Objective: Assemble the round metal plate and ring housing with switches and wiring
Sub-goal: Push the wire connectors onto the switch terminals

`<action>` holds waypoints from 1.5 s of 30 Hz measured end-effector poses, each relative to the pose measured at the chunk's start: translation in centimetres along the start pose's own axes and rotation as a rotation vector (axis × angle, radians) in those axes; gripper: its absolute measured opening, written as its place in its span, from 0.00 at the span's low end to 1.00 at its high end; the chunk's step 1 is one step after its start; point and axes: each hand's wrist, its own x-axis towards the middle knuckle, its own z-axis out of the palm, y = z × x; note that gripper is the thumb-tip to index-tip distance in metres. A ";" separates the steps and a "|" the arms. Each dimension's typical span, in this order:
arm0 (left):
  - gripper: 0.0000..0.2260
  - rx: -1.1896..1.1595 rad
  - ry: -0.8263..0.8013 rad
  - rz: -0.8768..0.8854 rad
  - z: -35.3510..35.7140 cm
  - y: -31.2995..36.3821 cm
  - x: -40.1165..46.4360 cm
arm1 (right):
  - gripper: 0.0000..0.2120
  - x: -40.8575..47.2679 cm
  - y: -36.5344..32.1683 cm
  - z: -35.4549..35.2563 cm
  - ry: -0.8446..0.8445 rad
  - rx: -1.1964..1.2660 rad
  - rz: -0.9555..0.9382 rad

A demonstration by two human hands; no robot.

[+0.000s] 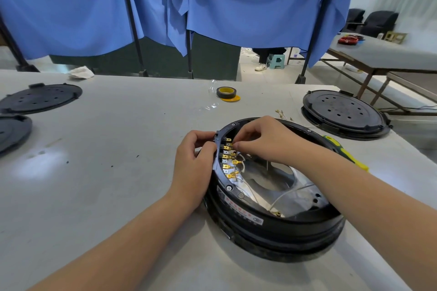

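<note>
At the table's near right, the left hand [192, 160] grips the black ring housing [272, 227] rim while the right hand [260, 139] pinches a brass terminal [233, 146] inside; wiring the switches seems underway, needing a firm, aligned push next.

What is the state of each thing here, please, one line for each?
Ring housing: flat on the table, open on top, wiring exposed.
Gold terminals: in a row along the housing's inner left wall.
Left hand: grips the housing's left rim.
Right hand: pinches at the upper terminals.
Tape roll: lying flat, untouched.
Black lid: lying at the right, untouched.
</note>
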 end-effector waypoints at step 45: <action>0.09 0.016 0.010 0.018 0.0 -0.1 -0.1 | 0.05 -2.1 -1.4 -0.9 -0.130 -0.068 0.037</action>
